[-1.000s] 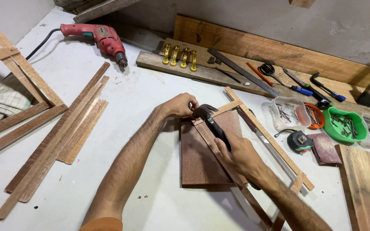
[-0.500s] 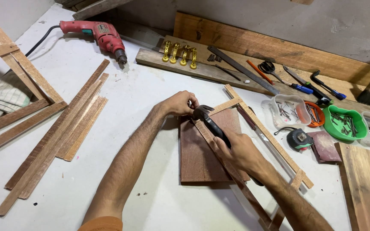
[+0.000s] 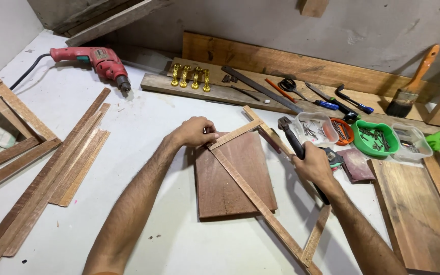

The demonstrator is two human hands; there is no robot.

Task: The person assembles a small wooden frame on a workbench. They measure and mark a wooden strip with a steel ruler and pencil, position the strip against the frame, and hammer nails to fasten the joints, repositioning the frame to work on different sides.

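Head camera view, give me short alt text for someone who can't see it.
A person's left hand pins the corner of a thin wooden frame onto a brown board on a white workbench, while the right hand holds a black-handled hammer raised above it. A red drill, trays of nails and wood strips lie around.

Two hands [image 3: 195, 133] | one hammer [image 3: 294, 142] | one red drill [image 3: 98, 60] | four brass fittings [image 3: 191, 76] | one green bowl [image 3: 375, 138] | one paintbrush [image 3: 413, 84]
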